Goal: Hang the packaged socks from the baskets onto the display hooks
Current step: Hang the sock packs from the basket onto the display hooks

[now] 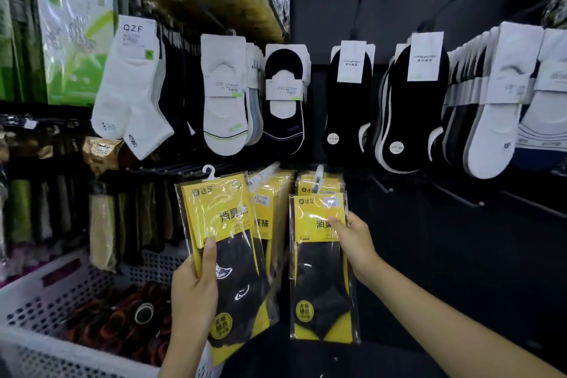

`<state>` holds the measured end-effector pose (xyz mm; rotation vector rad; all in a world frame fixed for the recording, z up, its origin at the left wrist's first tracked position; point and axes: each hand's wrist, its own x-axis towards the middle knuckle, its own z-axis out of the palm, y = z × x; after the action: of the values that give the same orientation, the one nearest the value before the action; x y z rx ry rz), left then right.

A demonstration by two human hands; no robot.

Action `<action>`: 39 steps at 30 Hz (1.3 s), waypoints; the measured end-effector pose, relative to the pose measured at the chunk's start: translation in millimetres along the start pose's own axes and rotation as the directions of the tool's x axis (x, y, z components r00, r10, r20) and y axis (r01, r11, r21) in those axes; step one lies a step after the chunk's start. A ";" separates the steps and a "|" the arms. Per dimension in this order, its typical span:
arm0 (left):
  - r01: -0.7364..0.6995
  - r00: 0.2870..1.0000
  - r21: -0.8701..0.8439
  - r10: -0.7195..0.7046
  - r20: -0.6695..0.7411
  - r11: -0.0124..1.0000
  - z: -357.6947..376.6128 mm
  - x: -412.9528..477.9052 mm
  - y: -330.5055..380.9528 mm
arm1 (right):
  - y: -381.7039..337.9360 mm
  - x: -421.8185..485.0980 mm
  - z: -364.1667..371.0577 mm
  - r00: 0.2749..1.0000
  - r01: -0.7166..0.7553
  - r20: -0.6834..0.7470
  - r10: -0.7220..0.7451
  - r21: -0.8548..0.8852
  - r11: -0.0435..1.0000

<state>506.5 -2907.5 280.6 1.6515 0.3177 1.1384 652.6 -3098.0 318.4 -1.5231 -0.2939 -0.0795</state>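
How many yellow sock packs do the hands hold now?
2. The left hand grips one pack near the basket. The right hand pinches the other pack, in front of hanging packs. Others could be hidden behind these.

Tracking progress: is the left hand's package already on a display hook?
No, the left hand holds the yellow sock package free, its white hanger clear of any hook.
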 end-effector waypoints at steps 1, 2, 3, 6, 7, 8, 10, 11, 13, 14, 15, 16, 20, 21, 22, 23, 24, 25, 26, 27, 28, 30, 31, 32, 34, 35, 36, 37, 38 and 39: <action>-0.008 1.000 -0.008 0.008 0.011 1.000 1.0 0.1 -0.3 | 2.6 6.6 1.4 0.999 -0.033 -0.022 0.033 0.004 0.999; -0.012 1.000 -0.015 0.013 0.022 1.000 2.5 -0.1 -0.7 | 5.5 13.1 2.7 0.997 -0.066 -0.043 0.066 0.009 0.998; -0.012 0.999 -0.023 0.013 0.030 1.000 4.0 0.2 -2.0 | 8.5 19.3 3.5 0.993 -0.097 -0.065 0.098 0.019 0.995; -0.003 0.999 -0.047 0.005 0.045 0.999 8.7 -2.1 -2.8 | 21.2 34.2 3.7 0.965 -0.200 -0.160 0.209 0.067 0.977; -0.004 0.999 -0.054 0.006 0.049 0.999 10.5 -3.3 -3.2 | 26.9 37.8 2.7 0.949 -0.232 -0.202 0.240 0.060 0.971; -0.002 0.998 -0.063 0.006 0.056 0.998 12.1 -4.7 -3.2 | 33.1 40.0 0.9 0.933 -0.261 -0.244 0.265 0.049 0.964; 0.005 0.996 -0.085 0.002 0.084 0.996 15.4 -6.8 -3.7 | 45.6 40.2 -3.8 0.895 -0.308 -0.324 0.307 0.050 0.950; 0.011 0.994 -0.091 -0.001 0.105 0.996 17.5 -7.6 -4.5 | 50.6 37.3 -6.5 0.879 -0.326 -0.350 0.325 0.058 0.944; 0.023 0.990 -0.090 -0.010 0.143 0.996 21.2 -9.1 -5.1 | 53.7 27.1 -10.3 0.889 -0.320 -0.335 0.313 0.036 0.947; 0.029 0.987 -0.093 -0.014 0.160 0.995 23.1 -10.4 -4.7 | 50.4 18.9 -10.7 0.918 -0.291 -0.276 0.286 0.024 0.956; 0.033 0.984 -0.100 -0.015 0.175 0.994 24.8 -11.9 -4.0 | 43.6 8.8 -9.3 0.950 -0.254 -0.183 0.254 0.027 0.967; 0.033 0.981 -0.100 -0.014 0.192 0.994 26.9 -13.5 -3.1 | 34.8 -2.8 -6.4 0.973 -0.218 -0.068 0.220 0.038 0.975; 0.019 0.968 -0.088 0.004 0.250 0.996 39.6 -21.6 -3.8 | 5.8 -44.3 7.5 0.955 -0.106 0.282 0.088 0.047 0.993; 0.005 0.962 -0.083 0.018 0.271 0.997 43.2 -24.1 -3.9 | 1.3 -51.8 9.3 0.947 -0.086 0.314 0.066 0.049 0.995; -0.018 0.955 -0.076 0.040 0.295 0.997 46.5 -26.4 -4.1 | -2.3 -56.9 9.9 0.944 -0.071 0.325 0.048 0.060 0.996; -0.037 0.947 -0.074 0.059 0.317 0.997 48.9 -29.0 -4.1 | -4.4 -60.6 8.7 0.948 -0.064 0.317 0.036 0.081 0.995; -0.040 0.939 -0.091 0.068 0.336 0.995 50.8 -31.3 -2.8 | -5.6 -63.4 5.9 0.956 -0.058 0.293 0.026 0.101 0.993; -0.027 0.934 -0.124 0.069 0.350 0.992 52.0 -32.9 -0.6 | -6.6 -64.9 1.9 0.965 -0.048 0.261 0.015 0.119 0.992; -0.003 0.929 -0.158 0.061 0.365 0.988 53.0 -34.2 1.5 | -7.0 -65.6 -2.7 0.975 -0.038 0.224 0.007 0.135 0.990; 0.028 0.924 -0.177 0.042 0.380 0.984 54.2 -35.5 3.8 | -6.7 -65.9 -7.9 0.983 -0.032 0.182 0.004 0.150 0.988; 0.065 0.918 -0.186 0.015 0.397 0.980 55.8 -36.3 6.2 | -6.2 -65.5 -13.1 0.990 -0.031 0.138 0.009 0.158 0.987; 0.115 0.896 -0.181 -0.024 0.442 0.977 59.6 -38.4 12.3 | -4.7 -63.5 -21.1 0.998 -0.036 0.061 0.026 0.161 0.986; 0.120 0.885 -0.171 -0.027 0.465 0.978 62.7 -40.0 16.7 | -4.2 -61.6 -24.6 0.999 -0.040 0.034 0.035 0.159 0.986; 0.122 0.876 -0.159 -0.032 0.480 0.980 66.5 -41.3 21.3 | -4.2 -58.8 -27.0 0.999 -0.040 0.013 0.038 0.156 0.987; 0.146 0.875 -0.151 -0.056 0.482 0.978 73.8 -42.0 27.5 | -5.2 -51.3 -29.1 1.000 -0.022 -0.007 0.023 0.135 0.991; 0.160 0.876 -0.147 -0.072 0.476 0.976 76.1 -42.3 28.6 | -6.1 -47.3 -28.7 1.000 -0.008 -0.006 0.009 0.114 0.993; 0.170 0.879 -0.138 -0.087 0.469 0.976 77.8 -42.4 29.0 | -7.1 -43.3 -27.4 1.000 0.004 -0.001 -0.004 0.089 0.996; 0.179 0.881 -0.126 -0.102 0.462 0.976 79.5 -41.7 27.7 | -7.9 -39.3 -25.4 1.000 0.013 0.006 -0.013 0.063 0.998; 0.189 0.883 -0.119 -0.116 0.454 0.975 81.4 -40.1 25.2 | -8.3 -34.9 -22.9 1.000 0.018 0.010 -0.019 0.038 0.999; 0.198 0.886 -0.115 -0.127 0.447 0.973 83.7 -38.2 22.1 | -8.1 -30.6 -20.3 1.000 0.020 0.013 -0.020 0.015 1.000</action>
<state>546.9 -2993.1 280.6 1.6518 0.0707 0.6226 624.1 -3122.6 318.6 -1.5063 -0.3199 -0.0831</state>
